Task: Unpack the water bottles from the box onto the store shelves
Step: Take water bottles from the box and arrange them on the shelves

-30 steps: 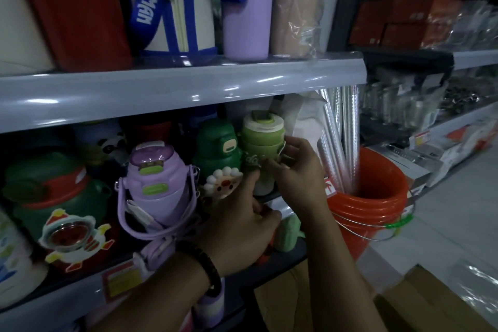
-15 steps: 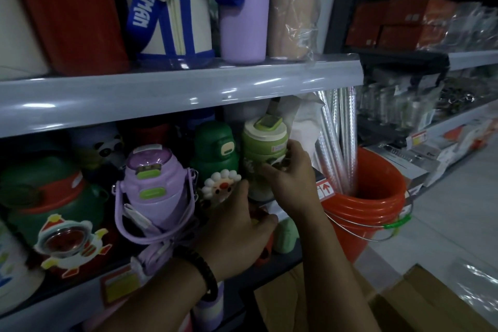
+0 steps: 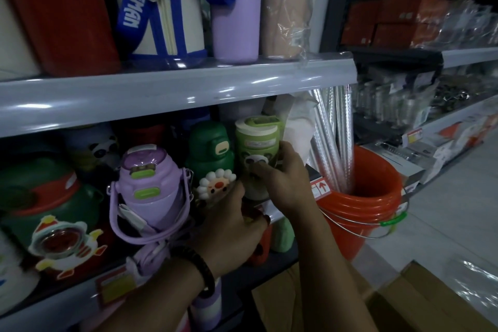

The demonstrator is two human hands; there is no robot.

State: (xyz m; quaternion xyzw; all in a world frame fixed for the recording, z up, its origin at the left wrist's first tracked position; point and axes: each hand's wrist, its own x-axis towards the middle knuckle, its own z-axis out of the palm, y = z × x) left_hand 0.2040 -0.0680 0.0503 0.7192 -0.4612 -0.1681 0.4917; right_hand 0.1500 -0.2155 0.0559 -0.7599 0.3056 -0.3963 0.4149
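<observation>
A light green water bottle (image 3: 257, 140) with a panda face stands on the middle shelf (image 3: 161, 89) at its right end. My right hand (image 3: 285, 181) grips its lower right side, thumb across the front. Just left of it is a bottle with a white flower figure (image 3: 217, 186). My left hand (image 3: 231, 229), a dark bead bracelet on the wrist, curls round that bottle's lower part, which is hidden. A dark green bottle (image 3: 210, 148) and a purple bottle with a strap (image 3: 148, 183) stand further left. A cardboard box (image 3: 431, 304) lies on the floor at the lower right.
An orange bucket (image 3: 363, 210) holding silver rolls stands right of the shelf end. Tall flasks fill the upper shelf, among them a purple tumbler (image 3: 237, 8). More bottles sit on the shelf below, such as a pale green one (image 3: 283, 234). Another rack of goods (image 3: 431, 105) runs along the right.
My right hand has shifted on the light green bottle, which now shows its panda face to the front. My left hand stays low beside the flower bottle.
</observation>
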